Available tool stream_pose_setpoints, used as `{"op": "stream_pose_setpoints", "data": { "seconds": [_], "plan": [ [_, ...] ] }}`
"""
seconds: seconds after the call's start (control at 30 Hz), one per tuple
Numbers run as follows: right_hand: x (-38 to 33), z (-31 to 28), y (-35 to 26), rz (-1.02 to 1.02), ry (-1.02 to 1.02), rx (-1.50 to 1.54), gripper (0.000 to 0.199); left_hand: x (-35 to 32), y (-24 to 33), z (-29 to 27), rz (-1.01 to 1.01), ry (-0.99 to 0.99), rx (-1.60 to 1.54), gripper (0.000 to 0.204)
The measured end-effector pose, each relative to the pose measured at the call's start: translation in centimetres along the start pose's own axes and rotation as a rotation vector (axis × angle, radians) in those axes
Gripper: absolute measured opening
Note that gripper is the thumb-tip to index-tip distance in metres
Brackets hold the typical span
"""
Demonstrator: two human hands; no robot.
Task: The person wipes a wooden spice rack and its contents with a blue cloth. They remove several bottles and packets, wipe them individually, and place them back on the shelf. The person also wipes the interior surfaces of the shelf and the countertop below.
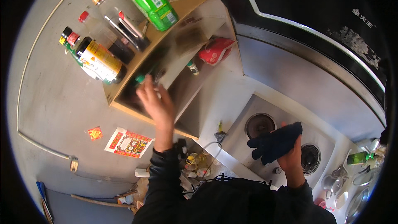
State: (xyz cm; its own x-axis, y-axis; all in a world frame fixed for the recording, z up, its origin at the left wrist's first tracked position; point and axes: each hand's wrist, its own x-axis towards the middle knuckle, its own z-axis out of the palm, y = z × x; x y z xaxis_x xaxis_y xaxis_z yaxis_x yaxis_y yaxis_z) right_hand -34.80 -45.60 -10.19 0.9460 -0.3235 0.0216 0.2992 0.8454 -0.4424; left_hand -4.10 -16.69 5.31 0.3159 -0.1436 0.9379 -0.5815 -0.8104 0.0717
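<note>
My left hand (157,104) reaches up into the wooden wall shelf (182,6) and closes around a small green-capped bottle (141,79) on its middle level. My right hand (290,157) presses a dark blue cloth (275,142) onto the steel gas stove (323,139), between its two burners. Both arms wear dark sleeves.
On top of the shelf stand a green bottle (152,3), dark sauce bottles (99,60) and clear bottles. A red bag (215,50) and a small bottle (192,67) sit on a lower level. Small jars (195,166) crowd the counter; metal pots and lids (352,191) lie at right.
</note>
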Motion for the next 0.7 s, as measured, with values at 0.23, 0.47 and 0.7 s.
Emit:
{"op": "stream_pose_setpoints", "data": {
  "seconds": [0.23, 0.47, 0.7],
  "plan": [
    [1.9, 1.1, -0.3, 0.082, -0.070, 0.270, 0.081, 1.7, -3.4, -0.7, -0.125, -0.151, 0.362, 0.052],
    [2.0, 0.3, -1.4, 0.113, -0.036, 0.271, 0.072, 1.9, -5.7, 1.2, -0.226, -0.289, 0.526, 0.057],
    [2.4, -1.7, -1.0, 0.004, -0.006, 0.390, 0.054, 0.8, -6.5, 0.5, 0.008, -0.147, 0.451, 0.053]
  ]
}}
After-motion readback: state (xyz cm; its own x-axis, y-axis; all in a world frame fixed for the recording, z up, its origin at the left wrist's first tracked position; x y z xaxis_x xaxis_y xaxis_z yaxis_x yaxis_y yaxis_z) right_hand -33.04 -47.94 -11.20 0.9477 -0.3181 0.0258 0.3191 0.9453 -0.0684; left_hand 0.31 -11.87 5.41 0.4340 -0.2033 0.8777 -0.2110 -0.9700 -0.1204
